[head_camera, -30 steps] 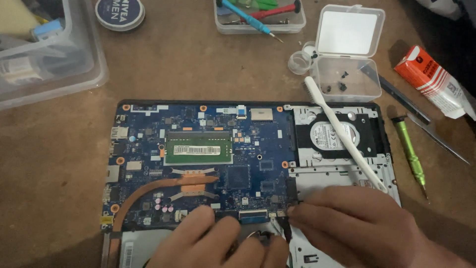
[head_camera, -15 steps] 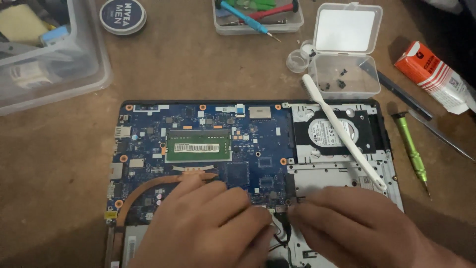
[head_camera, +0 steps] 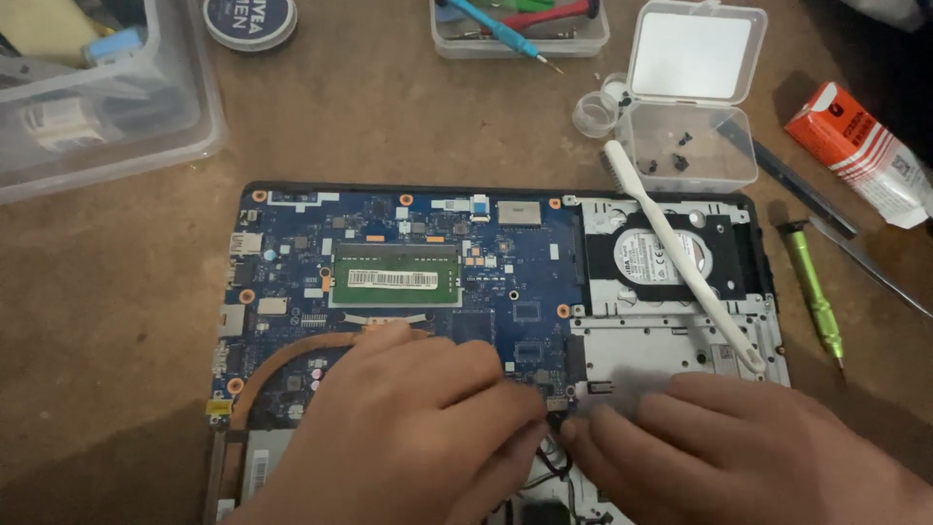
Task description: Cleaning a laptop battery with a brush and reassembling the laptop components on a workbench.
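Your left hand and right hand meet fingertip to fingertip, pinching a small black wire at the blue board's bottom edge, right between both hands.

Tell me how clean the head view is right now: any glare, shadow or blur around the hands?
Head view: dim, warm light, no strong glare on the blue board. The left hand and right hand look slightly soft and hide the black wires they pinch. Dark shadow covers the top right corner, and the white toothbrush and green screwdriver stay readable.
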